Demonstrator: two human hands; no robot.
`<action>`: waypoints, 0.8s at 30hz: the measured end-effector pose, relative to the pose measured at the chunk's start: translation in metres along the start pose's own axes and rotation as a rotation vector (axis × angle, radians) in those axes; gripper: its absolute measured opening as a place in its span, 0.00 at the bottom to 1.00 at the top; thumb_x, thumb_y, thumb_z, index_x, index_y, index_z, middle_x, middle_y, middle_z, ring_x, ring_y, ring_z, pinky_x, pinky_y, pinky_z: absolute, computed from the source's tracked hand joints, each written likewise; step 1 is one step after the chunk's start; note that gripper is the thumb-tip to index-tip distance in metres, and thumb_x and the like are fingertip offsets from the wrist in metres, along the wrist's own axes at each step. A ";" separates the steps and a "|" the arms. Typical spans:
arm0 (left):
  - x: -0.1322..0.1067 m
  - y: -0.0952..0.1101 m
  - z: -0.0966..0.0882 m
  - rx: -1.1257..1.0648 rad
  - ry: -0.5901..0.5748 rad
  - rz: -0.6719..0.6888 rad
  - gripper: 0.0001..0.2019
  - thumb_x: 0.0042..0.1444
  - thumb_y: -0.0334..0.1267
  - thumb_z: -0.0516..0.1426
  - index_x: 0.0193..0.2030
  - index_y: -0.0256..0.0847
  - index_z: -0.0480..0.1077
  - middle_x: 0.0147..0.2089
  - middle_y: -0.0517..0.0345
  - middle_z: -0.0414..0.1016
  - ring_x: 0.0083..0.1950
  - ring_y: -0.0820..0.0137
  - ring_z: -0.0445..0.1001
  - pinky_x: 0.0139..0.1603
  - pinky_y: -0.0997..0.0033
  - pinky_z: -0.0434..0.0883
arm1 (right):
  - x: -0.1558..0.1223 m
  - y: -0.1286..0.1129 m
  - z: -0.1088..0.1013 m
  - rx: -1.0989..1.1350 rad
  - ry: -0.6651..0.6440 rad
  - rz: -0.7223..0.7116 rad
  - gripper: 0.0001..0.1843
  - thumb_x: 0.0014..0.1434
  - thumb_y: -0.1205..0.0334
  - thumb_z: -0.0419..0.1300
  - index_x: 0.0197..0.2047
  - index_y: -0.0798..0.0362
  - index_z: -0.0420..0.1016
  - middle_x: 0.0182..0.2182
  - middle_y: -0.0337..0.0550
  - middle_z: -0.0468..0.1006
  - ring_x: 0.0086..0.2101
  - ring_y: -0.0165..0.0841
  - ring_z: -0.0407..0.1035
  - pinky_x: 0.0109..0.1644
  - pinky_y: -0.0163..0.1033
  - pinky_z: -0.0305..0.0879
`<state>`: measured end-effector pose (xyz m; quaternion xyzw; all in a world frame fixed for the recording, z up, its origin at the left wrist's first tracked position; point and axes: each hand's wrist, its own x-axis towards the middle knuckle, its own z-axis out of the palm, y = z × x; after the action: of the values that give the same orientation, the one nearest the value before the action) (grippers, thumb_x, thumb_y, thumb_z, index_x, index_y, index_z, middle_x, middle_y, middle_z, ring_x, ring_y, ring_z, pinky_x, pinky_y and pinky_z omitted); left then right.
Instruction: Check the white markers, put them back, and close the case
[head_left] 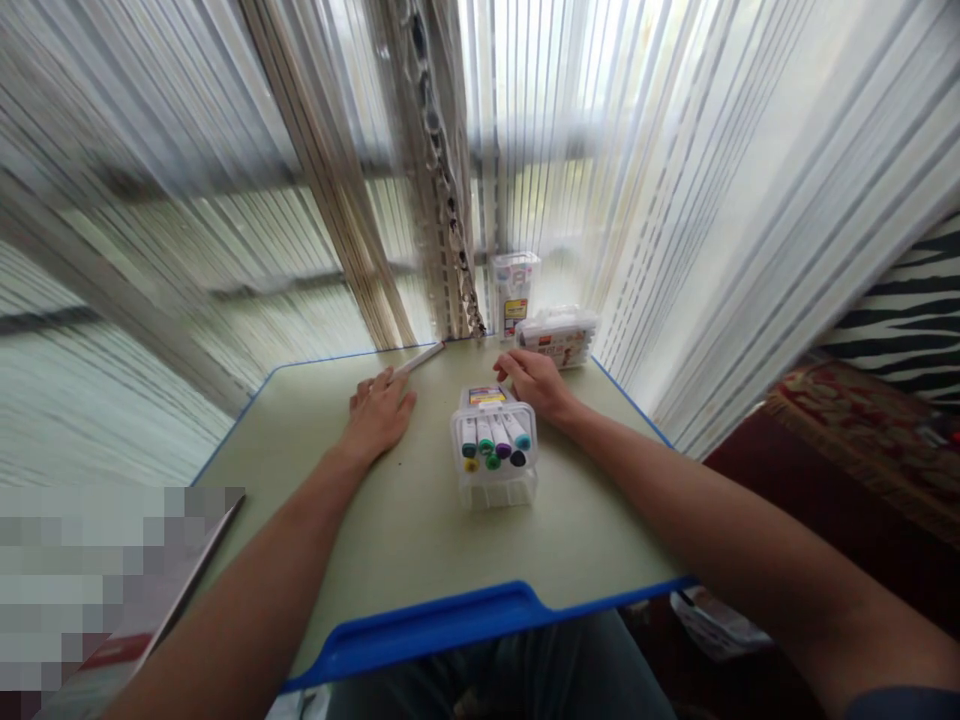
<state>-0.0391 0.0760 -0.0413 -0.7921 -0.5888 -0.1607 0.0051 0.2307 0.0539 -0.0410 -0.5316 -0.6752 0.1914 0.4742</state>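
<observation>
My left hand [379, 412] lies palm down on the table, fingers spread. A white marker [421, 357] lies by its fingertips, pointing away towards the back edge; whether the fingers touch its near end I cannot tell. In front of me, between my hands, is a clear plastic case [495, 490] with several white markers inside, their green, purple, blue, yellow and black ends facing me. Behind that case and to its right, my right hand [534, 382] rests on the table with its fingers curled in and nothing visible in them.
At the back right stand a tall clear container [514, 295] and a white handled case [559, 340]. The pale green table [420, 550] has a blue rim. String curtains [600, 180] hang close behind it. A dark-edged flat object [191, 570] is at the left.
</observation>
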 end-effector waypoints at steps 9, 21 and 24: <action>0.001 -0.005 -0.015 -0.077 0.085 0.064 0.16 0.61 0.39 0.51 0.42 0.34 0.78 0.44 0.42 0.78 0.48 0.57 0.76 0.57 0.57 0.70 | 0.000 0.002 -0.001 0.017 0.006 -0.011 0.20 0.68 0.54 0.49 0.34 0.55 0.77 0.29 0.43 0.80 0.26 0.31 0.73 0.30 0.33 0.64; -0.002 -0.007 -0.019 -0.194 0.121 0.023 0.15 0.59 0.36 0.51 0.47 0.34 0.75 0.45 0.42 0.80 0.47 0.57 0.77 0.54 0.56 0.72 | -0.002 -0.001 -0.002 0.032 0.007 0.018 0.20 0.67 0.53 0.50 0.34 0.55 0.77 0.30 0.44 0.81 0.25 0.30 0.72 0.29 0.33 0.63; -0.004 -0.001 -0.024 -0.228 0.177 0.052 0.17 0.61 0.36 0.50 0.48 0.35 0.76 0.47 0.42 0.79 0.50 0.57 0.76 0.57 0.56 0.70 | -0.002 -0.003 -0.001 0.049 0.009 0.003 0.20 0.67 0.52 0.51 0.33 0.55 0.76 0.29 0.44 0.81 0.23 0.29 0.71 0.27 0.32 0.62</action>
<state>-0.0475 0.0677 -0.0196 -0.7853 -0.5432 -0.2958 -0.0288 0.2296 0.0509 -0.0387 -0.5218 -0.6673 0.2062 0.4899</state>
